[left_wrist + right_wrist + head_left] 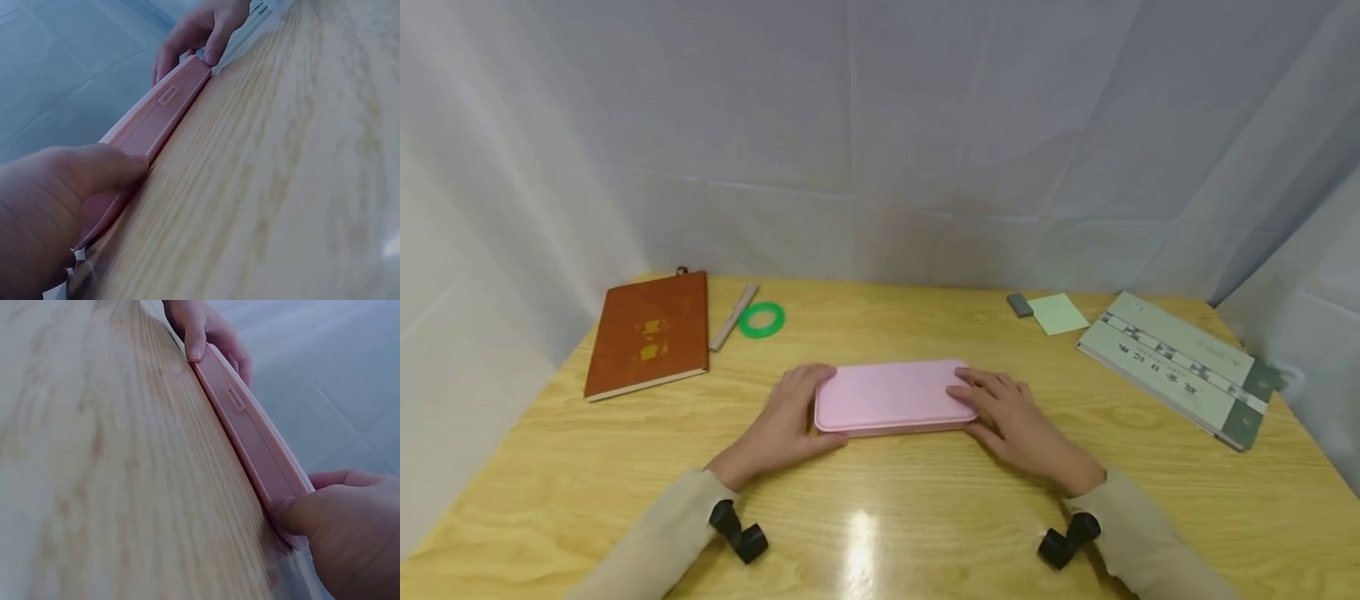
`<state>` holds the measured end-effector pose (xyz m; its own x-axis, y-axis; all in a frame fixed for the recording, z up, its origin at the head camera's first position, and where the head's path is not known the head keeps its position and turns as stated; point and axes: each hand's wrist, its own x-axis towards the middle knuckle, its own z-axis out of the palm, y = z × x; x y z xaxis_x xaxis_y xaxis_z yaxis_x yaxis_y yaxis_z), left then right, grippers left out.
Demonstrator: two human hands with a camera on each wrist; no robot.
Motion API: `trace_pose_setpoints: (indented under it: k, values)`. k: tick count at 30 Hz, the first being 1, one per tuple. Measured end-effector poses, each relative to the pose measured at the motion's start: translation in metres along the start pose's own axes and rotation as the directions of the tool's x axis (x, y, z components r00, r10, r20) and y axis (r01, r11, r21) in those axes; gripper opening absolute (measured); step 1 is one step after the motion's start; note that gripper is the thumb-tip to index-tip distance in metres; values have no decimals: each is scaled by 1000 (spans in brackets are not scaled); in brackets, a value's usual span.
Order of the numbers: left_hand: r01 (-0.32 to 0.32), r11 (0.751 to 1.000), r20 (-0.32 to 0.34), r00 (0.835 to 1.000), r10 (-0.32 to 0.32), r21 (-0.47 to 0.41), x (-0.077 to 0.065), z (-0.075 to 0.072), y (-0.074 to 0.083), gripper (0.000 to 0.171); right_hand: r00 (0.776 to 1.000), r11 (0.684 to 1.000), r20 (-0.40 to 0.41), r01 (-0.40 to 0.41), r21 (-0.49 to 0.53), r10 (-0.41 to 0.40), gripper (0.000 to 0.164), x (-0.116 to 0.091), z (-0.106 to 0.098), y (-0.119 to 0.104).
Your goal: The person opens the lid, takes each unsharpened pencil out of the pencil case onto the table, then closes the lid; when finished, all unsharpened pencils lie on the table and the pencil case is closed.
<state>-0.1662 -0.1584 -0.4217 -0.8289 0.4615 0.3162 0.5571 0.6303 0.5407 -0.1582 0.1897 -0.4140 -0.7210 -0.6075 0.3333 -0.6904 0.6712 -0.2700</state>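
Note:
A pink pencil case [891, 396] with rounded corners lies flat on the wooden table, its lid closed. Its front side, with a small rectangular clasp [167, 95], faces the person. My left hand [786, 421] grips the left end, thumb along the front side and fingers round the far corner. At the opposite end my right hand [1015, 421] holds the case, thumb at the near corner and fingertips on the lid. In the right wrist view, the right thumb [294, 512] presses the front side low down.
On the left lie a brown notebook [651, 333], a pale pen-like stick [733, 318] and a green tape ring [762, 332]. To the right are a grey eraser-like block [1019, 305], light green sticky notes [1058, 313] and a grey-green book [1176, 367]. A white curtain [895, 142] hangs behind the table.

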Motion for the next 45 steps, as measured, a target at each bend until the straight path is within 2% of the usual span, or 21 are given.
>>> trace_pose_setpoints:
  k: [4,8,12,18,25,30,37,39,45]
  values:
    - [49,997,-19,999,-50,-61,-3,1,3,86,1000,1000,-13,-17,-10,17,48,1,0,-4]
    - [124,981,10,992,-124,-151,-4,3,9,80,999,1000,-41,19,-5,-19,45,6,-2,-11]
    - [151,964,39,988,-146,-220,-2,6,16,73,993,996,-78,85,-20,-86,41,13,-3,-21]
    - [173,939,5,984,-180,-298,0,10,21,58,981,986,-123,142,-85,-151,39,22,-4,-28]
    - [218,921,20,975,-223,-322,3,10,24,52,972,969,-124,178,-169,-200,47,29,-7,-33]
    - [237,909,19,969,-245,-343,5,12,27,49,951,940,-153,222,-260,-268,52,32,-5,-32]
    - [304,845,27,945,-325,-440,6,14,31,47,936,901,-181,216,-377,-301,55,34,-4,-35]
    - [319,835,25,938,-345,-448,5,14,32,48,935,896,-179,218,-387,-305,54,35,-3,-36]
    - [310,851,14,942,-336,-424,5,13,31,49,938,892,-173,213,-399,-301,55,36,-2,-38]
